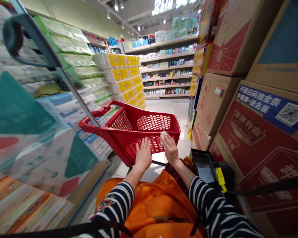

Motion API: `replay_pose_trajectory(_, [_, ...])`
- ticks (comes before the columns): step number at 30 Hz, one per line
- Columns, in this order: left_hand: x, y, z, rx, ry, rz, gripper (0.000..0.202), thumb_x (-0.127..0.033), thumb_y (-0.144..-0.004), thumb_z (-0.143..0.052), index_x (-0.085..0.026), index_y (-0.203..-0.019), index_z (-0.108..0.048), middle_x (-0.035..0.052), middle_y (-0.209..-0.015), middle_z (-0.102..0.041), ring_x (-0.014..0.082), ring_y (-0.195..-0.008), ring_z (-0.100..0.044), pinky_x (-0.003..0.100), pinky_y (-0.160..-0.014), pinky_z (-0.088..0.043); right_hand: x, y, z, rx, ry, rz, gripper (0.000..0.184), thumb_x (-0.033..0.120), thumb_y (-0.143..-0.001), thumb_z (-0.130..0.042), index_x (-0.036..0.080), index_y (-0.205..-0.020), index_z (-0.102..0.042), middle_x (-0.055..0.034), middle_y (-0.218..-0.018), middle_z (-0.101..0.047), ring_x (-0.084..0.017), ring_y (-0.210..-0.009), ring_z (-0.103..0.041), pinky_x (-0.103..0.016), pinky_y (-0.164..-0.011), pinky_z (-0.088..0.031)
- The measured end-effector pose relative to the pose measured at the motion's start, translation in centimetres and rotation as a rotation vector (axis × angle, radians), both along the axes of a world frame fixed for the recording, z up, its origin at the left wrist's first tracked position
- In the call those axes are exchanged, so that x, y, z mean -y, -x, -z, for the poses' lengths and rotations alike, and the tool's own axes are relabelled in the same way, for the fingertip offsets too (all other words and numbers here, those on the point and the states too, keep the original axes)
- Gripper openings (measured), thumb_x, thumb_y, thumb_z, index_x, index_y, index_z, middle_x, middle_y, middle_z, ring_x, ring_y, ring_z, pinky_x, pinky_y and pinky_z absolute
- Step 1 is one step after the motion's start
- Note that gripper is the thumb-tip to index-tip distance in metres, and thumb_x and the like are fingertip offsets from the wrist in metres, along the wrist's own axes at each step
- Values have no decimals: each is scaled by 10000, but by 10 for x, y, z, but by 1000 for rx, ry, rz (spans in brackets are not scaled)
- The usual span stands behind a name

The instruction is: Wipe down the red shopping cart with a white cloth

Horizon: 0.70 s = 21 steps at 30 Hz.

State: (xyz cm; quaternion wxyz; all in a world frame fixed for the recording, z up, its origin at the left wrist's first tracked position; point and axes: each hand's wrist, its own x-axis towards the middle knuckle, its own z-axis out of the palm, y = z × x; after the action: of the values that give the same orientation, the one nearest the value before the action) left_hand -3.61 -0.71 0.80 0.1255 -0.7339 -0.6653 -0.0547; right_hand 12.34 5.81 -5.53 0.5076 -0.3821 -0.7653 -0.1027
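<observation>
A red plastic shopping cart [115, 140] with perforated sides stands sideways in front of me. My left hand [144, 154] lies against its near side, the fingers stretched out and holding nothing. To the right, my right hand [171, 150] presses a crumpled white cloth [163, 135], perhaps tissue, to the near side below the rim, close to the cart's narrow right end. Part of the cloth is hidden beneath the fingers. The basket looks empty inside.
Stacked cartons [260, 132] line the right side, with a black case [228, 172] at their foot. Tissue packs [39, 142] are piled on the left, and yellow-white packs [124, 74] behind the cart. A metal pole [75, 94] slants across the cart's handle end. Shelves [167, 69] stand behind.
</observation>
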Motion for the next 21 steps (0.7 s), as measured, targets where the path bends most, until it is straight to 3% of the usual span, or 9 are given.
replay_pose_trajectory(2, [-4,6,-6,5,-15,-43,678,-174,-745,-390,-74,-1393,-218,118,-1487,-122,257,-1365,-82,519,-1090,-95,-10,12,-16,-9,-21,-11,417,90,-895,-330,190,-1266,-490,-65,-1329,-462,-187,-1312,-281,-434,-1080,-283])
replay_pose_trajectory(4, [-5,9,-8,4,-7,-65,684,-180,-743,-397,-75,-1394,-216,117,-1488,-121,261,-1365,-86,521,-1088,-104,-16,27,-18,39,-5,-49,409,96,-899,-332,191,-1263,-493,-63,-1329,-463,-177,-1314,-275,-426,-1085,-272])
replay_pose_trajectory(10, [12,15,7,-10,84,-59,658,-161,-744,-372,-73,-1384,-248,109,-1484,-135,242,-1362,-118,512,-1090,-108,2,58,31,247,89,-169,394,67,-863,-386,162,-1215,-534,-100,-1313,-474,-190,-1300,-309,-437,-1049,-310])
replay_pose_trajectory(12, [15,21,11,-10,90,-69,652,-156,-747,-366,-75,-1384,-249,109,-1481,-148,239,-1361,-125,509,-1090,-112,8,59,35,273,85,-198,392,62,-854,-393,157,-1202,-545,-104,-1293,-495,-193,-1281,-344,-424,-1021,-353])
replay_pose_trajectory(14, [14,30,10,-1,72,-102,661,-152,-744,-371,-77,-1387,-240,114,-1478,-164,243,-1360,-129,511,-1088,-118,10,59,23,235,59,-200,397,61,-858,-377,165,-1201,-548,-97,-1282,-508,-191,-1280,-346,-414,-1014,-366])
replay_pose_trajectory(19, [1,52,-5,20,-34,-197,689,-177,-739,-395,-61,-1393,-209,131,-1484,-125,259,-1365,-82,526,-1082,-116,-4,70,-32,142,5,-176,389,70,-868,-382,156,-1215,-537,-94,-1319,-470,-198,-1312,-279,-423,-1064,-299])
replay_pose_trajectory(21, [0,56,-8,24,-37,-216,685,-180,-743,-394,-60,-1392,-210,132,-1485,-117,257,-1366,-82,525,-1084,-112,-8,78,-35,177,8,-194,367,82,-870,-401,153,-1199,-548,-96,-1315,-475,-205,-1305,-296,-428,-1064,-301])
